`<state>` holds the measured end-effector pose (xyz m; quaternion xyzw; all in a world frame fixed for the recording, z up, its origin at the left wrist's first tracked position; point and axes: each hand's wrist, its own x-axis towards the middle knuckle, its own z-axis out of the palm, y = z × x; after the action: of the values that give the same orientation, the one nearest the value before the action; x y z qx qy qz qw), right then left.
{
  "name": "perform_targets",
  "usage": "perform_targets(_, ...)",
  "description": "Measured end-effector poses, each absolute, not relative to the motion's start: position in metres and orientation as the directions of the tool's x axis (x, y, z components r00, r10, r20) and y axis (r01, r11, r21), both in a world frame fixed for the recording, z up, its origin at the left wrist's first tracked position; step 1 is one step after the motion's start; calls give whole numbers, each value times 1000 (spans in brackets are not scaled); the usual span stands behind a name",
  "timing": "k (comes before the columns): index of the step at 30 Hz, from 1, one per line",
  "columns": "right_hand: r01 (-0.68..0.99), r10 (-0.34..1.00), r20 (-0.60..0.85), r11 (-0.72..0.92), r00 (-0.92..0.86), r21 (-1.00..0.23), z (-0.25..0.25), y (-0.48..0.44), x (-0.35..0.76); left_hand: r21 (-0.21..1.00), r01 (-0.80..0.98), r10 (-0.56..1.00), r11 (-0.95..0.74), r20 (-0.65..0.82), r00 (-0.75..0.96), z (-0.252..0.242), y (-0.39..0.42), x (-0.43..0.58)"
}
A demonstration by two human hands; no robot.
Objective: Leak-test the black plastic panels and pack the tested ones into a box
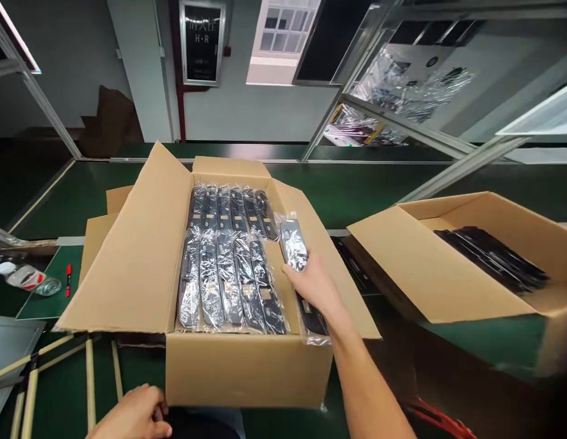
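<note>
An open cardboard box (128,268) sits in front of me, filled with several dark flat parts in clear plastic bags (228,274), laid in two rows. My right hand (315,286) is closed round one more bagged dark part (295,247) over the box's right side, beside the packed rows. My left hand (135,414) is at the bottom edge of the view, below the box's front wall, its fingers curled; what it touches is hidden.
A second open cardboard box (425,274) holding bare dark parts (494,259) stands at the right. A plastic bottle (30,279) and a red pen (68,279) lie at the left. Metal shelving (402,116) with bagged goods rises behind.
</note>
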<state>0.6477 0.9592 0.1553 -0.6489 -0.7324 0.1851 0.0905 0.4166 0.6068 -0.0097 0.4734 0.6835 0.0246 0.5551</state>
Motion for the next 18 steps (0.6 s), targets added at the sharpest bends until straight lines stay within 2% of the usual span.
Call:
perform_targets(3, 938, 961, -185, 142, -208, -317, 126, 982, 642, 476, 637, 642, 607, -766, -38, -30, 601, 412)
perform_targets(9, 958, 953, -203, 179, -226, -223, 88, 980, 644, 305, 734, 576, 607, -805, -143, -63, 601, 403)
perform_targets(14, 963, 950, -173, 247, -262, -104, 70, 976, 652, 341, 752, 614, 564, -782, -105, -79, 618, 390)
perform_targets(18, 964, 942, -205, 264, -266, -37, 66, 972, 654, 370, 750, 659, 548, -743, -115, -94, 615, 373)
